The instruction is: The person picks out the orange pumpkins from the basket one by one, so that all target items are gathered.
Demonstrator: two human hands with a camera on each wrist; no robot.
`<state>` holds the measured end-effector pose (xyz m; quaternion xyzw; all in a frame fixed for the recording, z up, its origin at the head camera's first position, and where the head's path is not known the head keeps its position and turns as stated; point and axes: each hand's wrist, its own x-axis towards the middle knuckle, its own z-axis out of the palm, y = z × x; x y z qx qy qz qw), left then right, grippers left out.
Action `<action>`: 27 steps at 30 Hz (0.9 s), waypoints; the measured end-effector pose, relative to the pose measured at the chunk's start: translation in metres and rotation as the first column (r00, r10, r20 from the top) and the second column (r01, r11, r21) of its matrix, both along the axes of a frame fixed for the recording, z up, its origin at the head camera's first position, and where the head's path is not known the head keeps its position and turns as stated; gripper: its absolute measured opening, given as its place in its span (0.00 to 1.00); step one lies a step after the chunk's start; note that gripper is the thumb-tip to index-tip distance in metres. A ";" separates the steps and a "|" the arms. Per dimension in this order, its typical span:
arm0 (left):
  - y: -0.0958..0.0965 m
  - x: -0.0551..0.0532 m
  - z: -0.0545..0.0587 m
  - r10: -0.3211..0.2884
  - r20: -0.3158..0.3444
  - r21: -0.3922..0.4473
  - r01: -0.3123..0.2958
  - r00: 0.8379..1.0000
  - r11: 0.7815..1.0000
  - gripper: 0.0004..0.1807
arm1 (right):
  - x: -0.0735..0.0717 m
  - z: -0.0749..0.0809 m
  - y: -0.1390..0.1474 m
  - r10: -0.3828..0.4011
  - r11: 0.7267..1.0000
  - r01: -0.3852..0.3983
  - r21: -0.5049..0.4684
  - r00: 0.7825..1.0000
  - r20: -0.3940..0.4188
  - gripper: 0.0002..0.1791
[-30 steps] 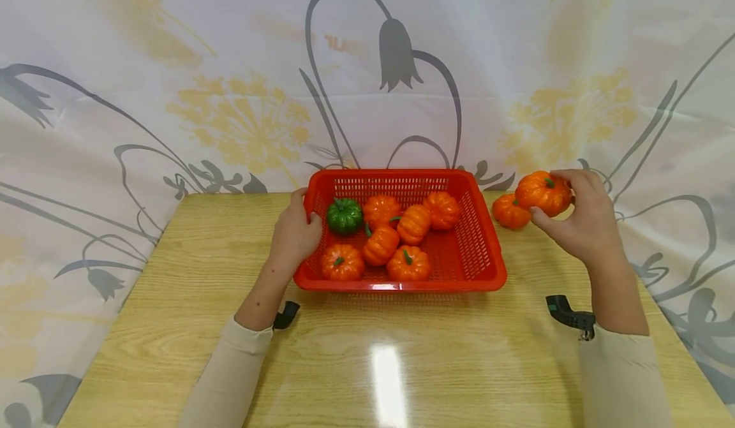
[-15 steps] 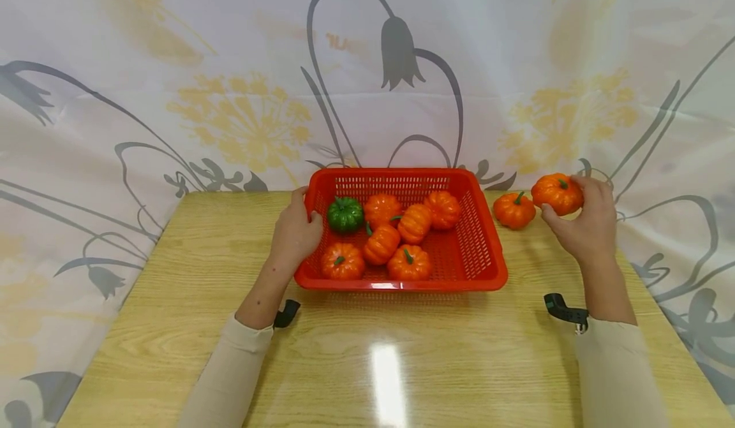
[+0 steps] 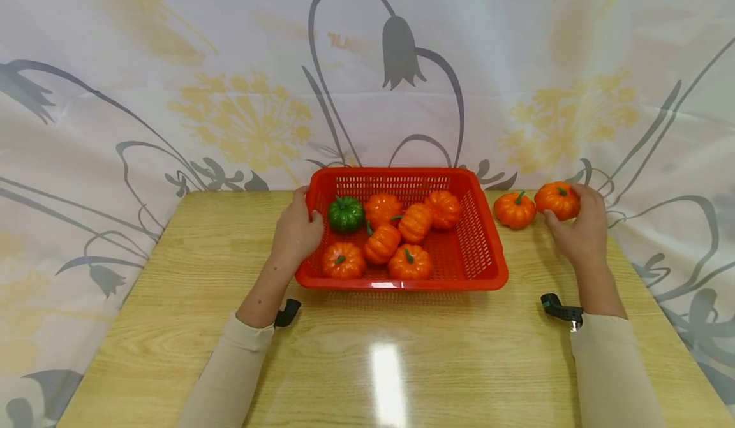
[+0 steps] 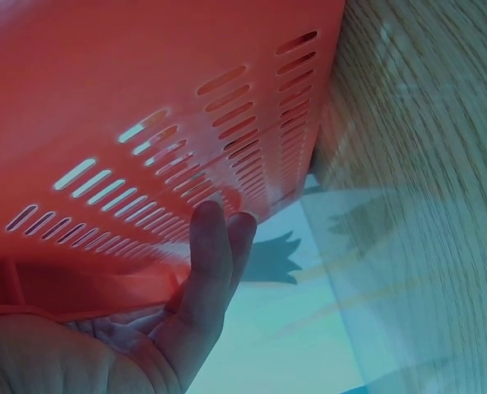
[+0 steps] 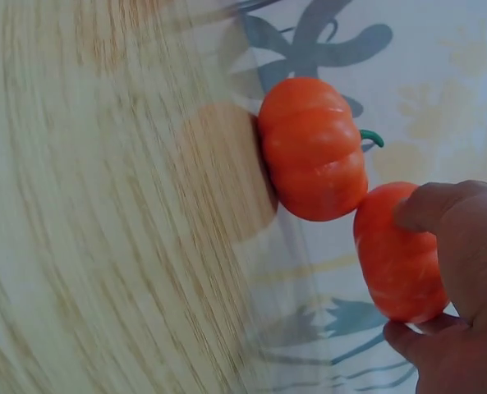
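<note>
My right hand [image 3: 584,227] holds an orange toy pumpkin [image 3: 556,199] with a green stem, thumb on one side and fingers on the other. Just left of it, a second orange pumpkin [image 3: 515,210] sits on the table; the right wrist view shows this pumpkin [image 5: 310,152] right beside the held pumpkin [image 5: 395,254]. With my left hand [image 3: 295,231] I grip the left rim of a red plastic basket [image 3: 402,285]. Seen from the left wrist, fingers lie along the slotted outer wall [image 4: 103,74]. Inside the basket are one green pumpkin [image 3: 346,214] and several orange pumpkins [image 3: 413,222].
The basket stands on a wood-grain table [image 3: 321,358], near its back edge. Behind and at both sides hangs a pale curtain [image 3: 230,64] with grey and yellow flower prints. A black wrist mount [image 3: 559,310] sticks out beside the right sleeve, another [image 3: 287,313] beside the left.
My right hand has carried the orange pumpkin right and then lowered it beside the other one, which it partly covered at first. The left hand and basket stay put.
</note>
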<state>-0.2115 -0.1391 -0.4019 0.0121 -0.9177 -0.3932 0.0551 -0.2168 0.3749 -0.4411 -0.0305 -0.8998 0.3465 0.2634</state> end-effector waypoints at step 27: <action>0.001 0.001 0.001 0.003 0.004 0.012 -0.003 1.000 1.000 0.34 | -0.006 -0.023 0.000 0.064 0.998 -0.066 0.007 0.984 0.166 0.41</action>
